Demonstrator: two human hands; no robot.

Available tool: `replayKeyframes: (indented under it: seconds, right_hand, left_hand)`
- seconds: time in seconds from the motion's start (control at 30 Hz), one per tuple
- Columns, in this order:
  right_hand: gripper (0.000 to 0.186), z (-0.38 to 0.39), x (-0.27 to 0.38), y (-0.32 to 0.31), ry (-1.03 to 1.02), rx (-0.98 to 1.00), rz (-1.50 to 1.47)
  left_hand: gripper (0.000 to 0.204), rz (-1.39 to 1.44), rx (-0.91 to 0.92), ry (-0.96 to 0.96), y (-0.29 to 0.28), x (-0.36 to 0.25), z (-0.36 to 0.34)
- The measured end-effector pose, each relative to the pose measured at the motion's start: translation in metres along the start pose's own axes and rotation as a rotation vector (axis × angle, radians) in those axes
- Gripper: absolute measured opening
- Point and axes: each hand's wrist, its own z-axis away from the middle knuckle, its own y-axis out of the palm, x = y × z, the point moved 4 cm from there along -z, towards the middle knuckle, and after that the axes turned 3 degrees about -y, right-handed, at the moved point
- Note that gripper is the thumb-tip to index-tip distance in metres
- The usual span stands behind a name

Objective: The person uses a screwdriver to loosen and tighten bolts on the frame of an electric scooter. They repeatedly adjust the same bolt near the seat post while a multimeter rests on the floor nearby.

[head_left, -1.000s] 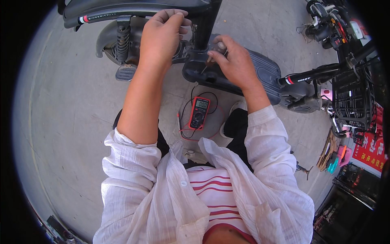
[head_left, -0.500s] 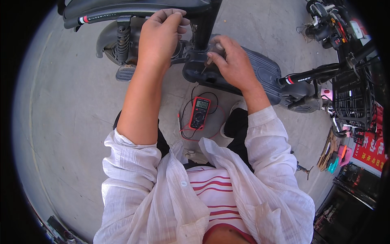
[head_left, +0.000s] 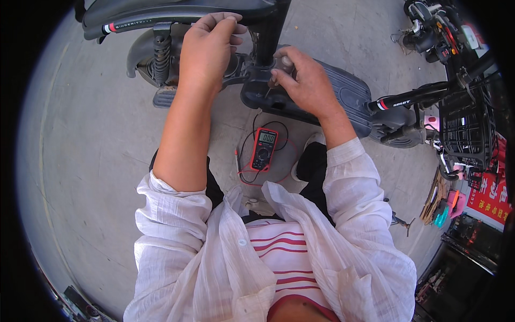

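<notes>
My left hand [head_left: 209, 48] is raised just below the edge of the black scooter seat [head_left: 131, 13], its fingers curled; whether anything sits in them I cannot make out. My right hand [head_left: 303, 80] grips a screwdriver [head_left: 272, 81] with a thin shaft angled down toward a recess in the black footboard [head_left: 346, 94], beside the upright seat post [head_left: 268, 40]. A red and black multimeter [head_left: 263, 148] lies on the concrete below the footboard with its black and red leads looped around it, between my legs.
A spring shock [head_left: 161, 59] and rear wheel are left of my hands. A black frame tube [head_left: 407, 99] and wire basket [head_left: 464, 129] are at right, with parked two-wheelers [head_left: 429, 40] behind. Cardboard [head_left: 432, 198] and a red sign [head_left: 488, 193] stand at lower right.
Both hands have shifted very slightly leftward, with the screwdriver still in my right hand. The multimeter and scooter have stayed in place.
</notes>
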Motion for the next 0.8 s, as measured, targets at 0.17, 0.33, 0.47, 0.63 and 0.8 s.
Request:
replayKeyframes:
  seconds: [0.17, 0.33, 0.47, 0.63, 0.8]
  right_hand:
    - [0.037, -0.0016, -0.004, -0.0017, -0.01, -0.075, 0.245]
    - [0.036, 0.0007, -0.0001, -0.0014, -0.013, -0.031, 0.023]
    - [0.035, 0.0019, -0.0026, -0.0009, 0.006, 0.03, -0.197]
    - [0.035, -0.0002, 0.0003, -0.0083, -0.01, -0.047, 0.216]
    - [0.03, 0.0024, 0.0049, -0.0054, -0.028, -0.073, 0.098]
  left_hand:
    - [0.023, -0.006, 0.012, -0.001, 0.0004, 0.0006, 0.0006]
    - [0.023, 0.011, -0.001, -0.002, -0.0019, 0.0014, 0.0004]
    - [0.023, 0.012, 0.003, 0.001, -0.0018, -0.0001, 0.0001]
    - [0.023, 0.008, -0.002, 0.001, -0.0012, 0.0002, 0.0003]
    - [0.023, 0.008, -0.001, 0.007, -0.002, 0.0004, 0.0002]
